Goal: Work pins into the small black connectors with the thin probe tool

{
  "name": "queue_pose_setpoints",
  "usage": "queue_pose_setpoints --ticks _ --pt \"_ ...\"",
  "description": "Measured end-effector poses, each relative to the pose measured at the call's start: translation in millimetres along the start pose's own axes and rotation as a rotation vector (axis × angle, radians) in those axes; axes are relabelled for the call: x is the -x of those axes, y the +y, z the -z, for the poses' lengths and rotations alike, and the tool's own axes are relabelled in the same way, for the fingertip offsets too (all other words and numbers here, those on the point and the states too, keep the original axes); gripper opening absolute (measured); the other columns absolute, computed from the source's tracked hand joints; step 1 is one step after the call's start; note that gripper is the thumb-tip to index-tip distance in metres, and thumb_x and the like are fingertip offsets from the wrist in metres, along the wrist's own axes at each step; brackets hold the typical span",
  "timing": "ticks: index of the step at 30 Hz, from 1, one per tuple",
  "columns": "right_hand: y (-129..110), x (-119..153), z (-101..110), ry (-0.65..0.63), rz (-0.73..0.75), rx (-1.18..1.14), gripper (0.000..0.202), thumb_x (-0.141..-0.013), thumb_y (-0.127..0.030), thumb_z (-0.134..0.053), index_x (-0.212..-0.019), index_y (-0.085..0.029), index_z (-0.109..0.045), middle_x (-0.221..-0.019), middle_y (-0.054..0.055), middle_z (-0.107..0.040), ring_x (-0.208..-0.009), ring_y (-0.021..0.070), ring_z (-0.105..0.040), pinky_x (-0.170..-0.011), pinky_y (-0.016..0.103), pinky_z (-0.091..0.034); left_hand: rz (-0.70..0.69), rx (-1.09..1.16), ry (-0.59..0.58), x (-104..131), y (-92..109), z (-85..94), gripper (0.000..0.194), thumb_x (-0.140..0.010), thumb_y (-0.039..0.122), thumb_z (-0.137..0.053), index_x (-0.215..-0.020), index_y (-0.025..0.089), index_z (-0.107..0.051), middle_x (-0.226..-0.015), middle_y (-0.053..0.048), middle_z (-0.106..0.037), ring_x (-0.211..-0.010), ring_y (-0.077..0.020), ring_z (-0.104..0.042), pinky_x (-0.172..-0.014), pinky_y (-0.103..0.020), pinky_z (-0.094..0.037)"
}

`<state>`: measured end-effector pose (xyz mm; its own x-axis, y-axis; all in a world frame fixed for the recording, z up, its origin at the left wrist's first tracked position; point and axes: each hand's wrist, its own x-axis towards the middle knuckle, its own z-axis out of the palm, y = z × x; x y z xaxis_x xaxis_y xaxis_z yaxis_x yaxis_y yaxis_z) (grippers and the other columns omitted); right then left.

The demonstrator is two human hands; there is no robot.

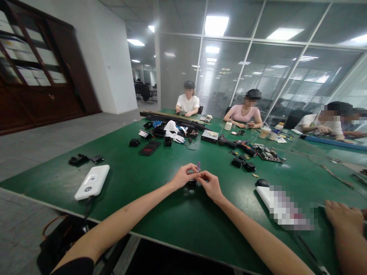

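My left hand (183,177) and my right hand (211,185) meet above the green table, with their fingertips pinched close together. A short, thin purplish strip (198,166) sticks up between them, beside the tips of my left fingers. Just below the fingers sits a small dark glossy box-like piece (192,184), partly covered by both hands. Whatever my right fingertips pinch is too small and too hidden to name.
On the green table (149,194), a white power bank (93,182) lies left and a white device (272,202) right. Small black boxes (243,164), a power drill (236,144) and a circuit board (268,152) lie beyond. A co-worker's hand (344,215) rests at the right edge.
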<state>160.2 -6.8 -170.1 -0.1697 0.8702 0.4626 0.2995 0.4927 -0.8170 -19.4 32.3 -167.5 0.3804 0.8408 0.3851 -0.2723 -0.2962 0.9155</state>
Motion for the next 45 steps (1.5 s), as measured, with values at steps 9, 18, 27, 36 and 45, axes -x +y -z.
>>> queue_pose_setpoints --ticks 9,18,27,36,45 --pt "-13.2 0.9 4.0 0.000 0.038 0.066 0.023 -0.093 -0.041 -0.065 -0.089 -0.021 -0.076 -0.085 0.004 -0.074 -0.077 0.0213 -0.066 -0.073 0.031 -0.053 -0.041 -0.060 -0.069 2.5 5.1 2.1 0.032 -0.082 0.043 -0.078 -0.100 0.017 -0.073 -0.120 -0.010 -0.065 -0.115 -0.0225 -0.063 -0.102 -0.041 -0.053" --pt "-18.7 1.6 6.4 0.016 0.048 0.068 0.021 -0.093 -0.037 -0.064 -0.094 -0.021 -0.077 -0.087 0.004 -0.076 -0.075 0.0198 -0.066 -0.071 0.030 -0.053 -0.024 -0.158 -0.083 -0.2 11.3 0.5 0.031 -0.087 0.048 -0.072 -0.095 0.018 -0.077 -0.118 -0.012 -0.067 -0.112 -0.0239 -0.065 -0.098 -0.041 -0.055" --pt "-10.2 1.2 2.3 0.049 0.014 0.062 0.024 -0.087 -0.043 -0.073 -0.089 -0.020 -0.074 -0.079 0.003 -0.072 -0.068 0.0170 -0.062 -0.065 0.028 -0.052 -0.018 -0.160 -0.024 1.1 5.5 -0.8 0.037 -0.079 0.047 -0.080 -0.075 0.015 -0.062 -0.112 -0.009 -0.065 -0.111 -0.0220 -0.063 -0.095 -0.038 -0.054" --pt "-6.2 2.8 2.5 0.034 0.034 0.081 0.022 -0.090 -0.040 -0.068 -0.086 -0.019 -0.075 -0.078 0.003 -0.071 -0.068 0.0180 -0.061 -0.065 0.028 -0.049 -0.052 -0.144 -0.067 4.5 2.4 -0.7 0.029 -0.083 0.043 -0.076 -0.096 0.017 -0.071 -0.121 -0.011 -0.067 -0.119 -0.0238 -0.063 -0.104 -0.042 -0.052" --pt "-11.6 5.2 3.4 -0.022 0.076 0.079 0.023 -0.094 -0.036 -0.063 -0.099 -0.020 -0.078 -0.086 0.004 -0.074 -0.073 0.0186 -0.062 -0.069 0.029 -0.049 -0.072 -0.116 -0.086 3.8 -1.5 3.2 0.024 -0.085 0.039 -0.076 -0.092 0.016 -0.075 -0.121 -0.012 -0.067 -0.115 -0.0246 -0.065 -0.096 -0.041 -0.057"
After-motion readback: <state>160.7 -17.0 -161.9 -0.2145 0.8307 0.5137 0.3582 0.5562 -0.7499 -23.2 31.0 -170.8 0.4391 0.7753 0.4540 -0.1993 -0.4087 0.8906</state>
